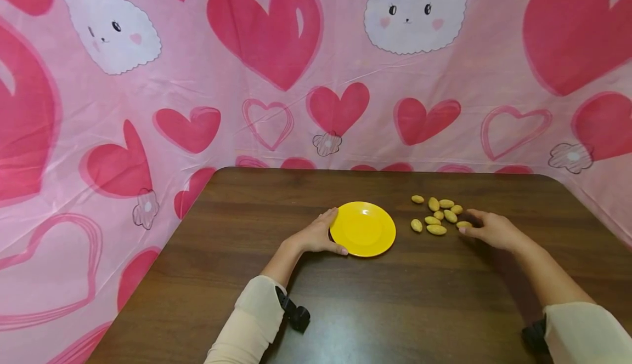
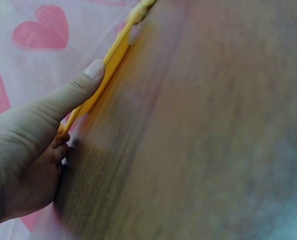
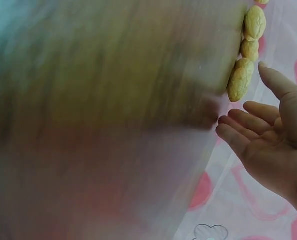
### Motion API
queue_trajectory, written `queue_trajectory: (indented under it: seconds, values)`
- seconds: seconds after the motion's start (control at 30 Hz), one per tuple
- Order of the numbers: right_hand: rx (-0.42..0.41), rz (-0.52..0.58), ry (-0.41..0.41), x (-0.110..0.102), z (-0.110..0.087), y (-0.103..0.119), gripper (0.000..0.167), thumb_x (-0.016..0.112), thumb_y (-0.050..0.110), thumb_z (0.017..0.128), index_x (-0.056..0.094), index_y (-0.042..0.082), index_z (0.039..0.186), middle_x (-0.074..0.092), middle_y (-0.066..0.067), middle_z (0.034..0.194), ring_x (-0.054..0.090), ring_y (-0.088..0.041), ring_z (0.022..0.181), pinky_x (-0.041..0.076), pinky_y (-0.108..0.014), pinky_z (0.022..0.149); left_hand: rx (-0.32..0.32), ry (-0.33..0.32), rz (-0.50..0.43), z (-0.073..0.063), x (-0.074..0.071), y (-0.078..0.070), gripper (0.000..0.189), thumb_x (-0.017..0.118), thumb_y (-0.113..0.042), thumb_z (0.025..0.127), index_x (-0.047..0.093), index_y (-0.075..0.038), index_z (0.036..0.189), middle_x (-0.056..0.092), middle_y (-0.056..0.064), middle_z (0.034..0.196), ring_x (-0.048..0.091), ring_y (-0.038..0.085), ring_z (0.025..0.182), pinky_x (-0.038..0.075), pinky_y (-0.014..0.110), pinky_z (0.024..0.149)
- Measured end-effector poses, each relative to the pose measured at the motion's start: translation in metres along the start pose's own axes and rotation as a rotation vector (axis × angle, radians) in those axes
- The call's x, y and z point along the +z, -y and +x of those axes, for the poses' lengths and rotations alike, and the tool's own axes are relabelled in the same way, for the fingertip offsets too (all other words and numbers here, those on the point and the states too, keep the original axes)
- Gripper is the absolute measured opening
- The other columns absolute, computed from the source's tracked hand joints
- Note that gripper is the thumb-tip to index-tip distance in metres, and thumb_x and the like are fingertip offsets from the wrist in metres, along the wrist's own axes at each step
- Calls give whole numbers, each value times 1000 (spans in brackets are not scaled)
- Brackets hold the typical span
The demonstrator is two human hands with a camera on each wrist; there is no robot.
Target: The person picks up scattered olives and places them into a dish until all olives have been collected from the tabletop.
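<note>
A round yellow plate (image 1: 364,229) lies on the dark wooden table. My left hand (image 1: 316,234) holds its left edge, thumb along the near rim and fingers toward the far side; in the left wrist view the thumb (image 2: 81,87) crosses the rim and the other fingers are partly hidden. To the right of the plate lie several yellow, wrinkled, oblong peanuts (image 1: 436,230) in a loose group. My right hand (image 1: 496,230) is at the group's right side, thumb and fingers apart around the rightmost peanut (image 1: 464,225). In the right wrist view, the fingertips are beside a peanut (image 3: 241,80).
The table (image 1: 385,309) reaches back to a pink cloth (image 1: 237,46) printed with hearts and rabbits, hanging behind it and at the sides. Black straps with small devices (image 1: 298,318) sit on both sleeves.
</note>
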State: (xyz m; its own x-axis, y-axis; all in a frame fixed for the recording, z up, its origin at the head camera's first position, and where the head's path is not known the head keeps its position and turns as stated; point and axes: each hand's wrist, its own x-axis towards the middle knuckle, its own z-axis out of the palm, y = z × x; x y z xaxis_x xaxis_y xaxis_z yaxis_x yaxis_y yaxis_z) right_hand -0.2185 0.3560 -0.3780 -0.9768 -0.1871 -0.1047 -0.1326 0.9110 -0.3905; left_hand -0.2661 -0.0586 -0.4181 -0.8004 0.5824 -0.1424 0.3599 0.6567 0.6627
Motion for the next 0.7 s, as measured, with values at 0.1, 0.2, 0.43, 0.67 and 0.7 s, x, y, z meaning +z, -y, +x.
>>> queue_trajectory:
  seconds: [0.1,0.2,0.43,0.67,0.7]
  values:
    - [7,5,-14,0,1,-3,72,57,40,90,38,-18,128,39,-42,123,35,-59,111,33,-65,87,-2,0,-4,0,0,-1,109,76,-47,69,11,-10,149,10,5,154,9,25,139,12,43,110]
    - [13,14,-29,0,2,-6,67,60,38,88,43,-15,126,41,-41,122,36,-59,111,33,-65,85,-4,1,-7,0,0,-1,109,76,-47,69,11,-10,149,10,5,154,9,25,139,13,44,110]
    - [19,56,-59,4,5,-15,55,65,33,85,54,-9,121,49,-38,117,43,-56,106,38,-61,81,-10,2,-15,0,-1,0,109,76,-47,70,11,-11,149,10,5,154,9,24,139,13,44,110]
    - [31,169,-106,9,7,-21,42,64,25,88,59,-8,114,51,-36,116,46,-51,105,40,-57,81,-11,0,-24,-1,-1,0,110,76,-47,69,11,-11,149,9,5,154,9,25,139,13,45,110]
    - [33,181,-110,9,6,-21,42,64,24,87,60,-8,113,51,-36,116,46,-51,105,40,-56,81,-10,0,-24,-1,-1,0,110,76,-47,69,11,-11,149,10,5,154,9,25,139,13,45,110]
